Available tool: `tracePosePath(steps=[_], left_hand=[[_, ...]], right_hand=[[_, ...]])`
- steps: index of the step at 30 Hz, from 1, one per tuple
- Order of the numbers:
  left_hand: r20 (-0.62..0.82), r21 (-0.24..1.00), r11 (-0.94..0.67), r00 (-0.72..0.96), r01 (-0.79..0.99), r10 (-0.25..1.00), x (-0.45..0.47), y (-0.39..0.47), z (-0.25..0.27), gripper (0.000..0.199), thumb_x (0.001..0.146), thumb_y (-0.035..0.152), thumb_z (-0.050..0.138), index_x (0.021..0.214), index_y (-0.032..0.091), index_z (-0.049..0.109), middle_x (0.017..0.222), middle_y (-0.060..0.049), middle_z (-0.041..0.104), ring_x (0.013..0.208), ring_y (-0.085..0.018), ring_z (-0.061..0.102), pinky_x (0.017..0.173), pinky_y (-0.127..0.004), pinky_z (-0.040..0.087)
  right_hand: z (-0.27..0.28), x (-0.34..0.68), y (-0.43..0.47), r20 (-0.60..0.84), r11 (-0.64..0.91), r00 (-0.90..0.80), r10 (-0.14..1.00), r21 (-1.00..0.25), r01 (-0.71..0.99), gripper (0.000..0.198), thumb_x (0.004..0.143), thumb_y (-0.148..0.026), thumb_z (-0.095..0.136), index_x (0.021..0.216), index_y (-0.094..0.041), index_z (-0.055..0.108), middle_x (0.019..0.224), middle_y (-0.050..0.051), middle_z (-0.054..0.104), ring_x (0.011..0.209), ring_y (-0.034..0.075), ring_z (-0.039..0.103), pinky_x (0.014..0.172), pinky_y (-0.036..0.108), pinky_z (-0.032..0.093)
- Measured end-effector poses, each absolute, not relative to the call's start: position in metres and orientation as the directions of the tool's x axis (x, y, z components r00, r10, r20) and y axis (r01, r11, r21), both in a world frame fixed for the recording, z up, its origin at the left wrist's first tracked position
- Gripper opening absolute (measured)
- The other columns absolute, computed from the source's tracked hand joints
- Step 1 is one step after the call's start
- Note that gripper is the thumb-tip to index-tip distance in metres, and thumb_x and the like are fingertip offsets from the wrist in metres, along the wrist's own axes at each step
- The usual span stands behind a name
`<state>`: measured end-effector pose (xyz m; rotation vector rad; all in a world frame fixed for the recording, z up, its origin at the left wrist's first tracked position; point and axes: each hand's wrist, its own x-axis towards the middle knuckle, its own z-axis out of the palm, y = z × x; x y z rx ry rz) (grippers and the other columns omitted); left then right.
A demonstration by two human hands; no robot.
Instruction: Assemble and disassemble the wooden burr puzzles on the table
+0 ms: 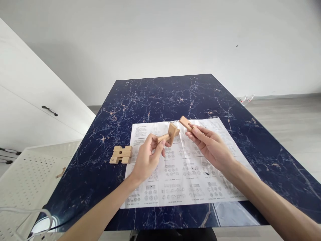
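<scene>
My left hand (150,157) is closed around two joined wooden puzzle pieces (172,134), one a bar passing through an upright flat piece. To its right, my right hand (209,144) pinches a flat wooden puzzle piece (185,122) that has a slot in it. The two hands are apart, and so are the pieces they hold. Both hover over a large instruction sheet (175,170) printed with rows of small diagrams. Several notched wooden pieces (121,154) lie together at the sheet's left edge.
The table top (160,97) is dark blue with a marble pattern. A white perforated surface (32,174) with a white cable (27,210) is on the left, below a white cabinet (37,87). Some clear plastic (247,99) lies beyond the table's right edge.
</scene>
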<state>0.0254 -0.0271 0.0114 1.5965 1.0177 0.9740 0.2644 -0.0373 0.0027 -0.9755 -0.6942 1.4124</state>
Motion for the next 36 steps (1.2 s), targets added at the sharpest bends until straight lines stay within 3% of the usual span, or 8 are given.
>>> tracePosePath(steps=[4, 7, 13, 16, 21, 27, 36], left_hand=[[0.167, 0.949, -0.247, 0.350, 0.198, 0.922, 0.025, -0.027, 0.010, 0.023, 0.112, 0.039, 0.057, 0.098, 0.022, 0.053, 0.106, -0.004, 0.078, 0.071, -0.013, 0.067, 0.071, -0.032, 0.055], [0.225, 0.916, -0.322, 0.360, 0.238, 0.905, 0.025, -0.027, 0.009, 0.018, 0.112, 0.035, 0.056, 0.100, 0.022, 0.054, 0.099, -0.003, 0.078, 0.071, -0.013, 0.068, 0.072, -0.032, 0.055], [0.354, 0.813, -0.476, 0.363, 0.336, 0.862, 0.024, -0.030, 0.007, 0.009, 0.112, 0.028, 0.057, 0.105, 0.022, 0.057, 0.081, 0.002, 0.072, 0.070, -0.014, 0.067, 0.069, -0.029, 0.054], [0.389, 0.785, -0.515, 0.374, 0.343, 0.842, 0.023, -0.031, 0.006, 0.008, 0.112, 0.028, 0.056, 0.107, 0.022, 0.057, 0.080, 0.002, 0.071, 0.069, -0.014, 0.068, 0.066, -0.027, 0.053], [0.433, 0.735, -0.560, 0.372, 0.381, 0.821, 0.021, -0.031, 0.004, 0.006, 0.112, 0.028, 0.055, 0.113, 0.022, 0.057, 0.086, 0.000, 0.074, 0.075, -0.016, 0.071, 0.069, -0.029, 0.055], [0.425, 0.713, -0.567, 0.389, 0.412, 0.817, 0.020, -0.031, 0.003, 0.007, 0.113, 0.029, 0.055, 0.113, 0.023, 0.056, 0.106, -0.005, 0.080, 0.074, -0.015, 0.070, 0.067, -0.030, 0.055], [0.447, 0.693, -0.586, 0.389, 0.420, 0.806, 0.021, -0.033, 0.002, 0.005, 0.112, 0.028, 0.055, 0.112, 0.023, 0.055, 0.107, -0.006, 0.080, 0.080, -0.017, 0.072, 0.069, -0.031, 0.057]], right_hand=[[0.010, 0.263, -0.042, -0.127, -0.125, -0.036, 0.991, -0.825, -0.552, 0.023, 0.097, -0.044, 0.083, 0.094, -0.022, 0.076, 0.084, -0.001, 0.068, 0.067, 0.009, 0.061, 0.063, 0.017, 0.058], [0.018, 0.260, -0.046, -0.107, -0.145, -0.100, 0.989, -0.811, -0.567, 0.025, 0.105, -0.041, 0.074, 0.091, -0.021, 0.072, 0.080, -0.001, 0.062, 0.061, 0.009, 0.050, 0.052, 0.019, 0.047], [0.025, 0.254, -0.053, -0.021, -0.109, -0.191, 0.981, -0.881, -0.460, 0.020, 0.109, -0.042, 0.066, 0.111, -0.023, 0.073, 0.102, 0.003, 0.069, 0.060, 0.009, 0.051, 0.051, 0.026, 0.040], [0.022, 0.253, -0.055, 0.016, -0.087, -0.246, 0.969, -0.911, -0.402, 0.026, 0.112, -0.047, 0.060, 0.113, -0.024, 0.071, 0.093, 0.003, 0.073, 0.052, 0.009, 0.050, 0.052, 0.028, 0.040], [0.020, 0.252, -0.056, 0.007, -0.102, -0.290, 0.957, -0.928, -0.359, 0.036, 0.109, -0.055, 0.062, 0.096, -0.021, 0.070, 0.072, 0.002, 0.075, 0.046, 0.010, 0.047, 0.054, 0.030, 0.039], [0.023, 0.250, -0.058, -0.029, -0.142, -0.328, 0.944, -0.935, -0.325, 0.041, 0.106, -0.058, 0.063, 0.090, -0.021, 0.070, 0.067, 0.004, 0.076, 0.046, 0.013, 0.047, 0.054, 0.032, 0.039], [0.024, 0.248, -0.058, -0.053, -0.164, -0.326, 0.944, -0.931, -0.326, 0.041, 0.104, -0.059, 0.065, 0.090, -0.022, 0.071, 0.069, 0.005, 0.078, 0.047, 0.013, 0.050, 0.053, 0.033, 0.038]])
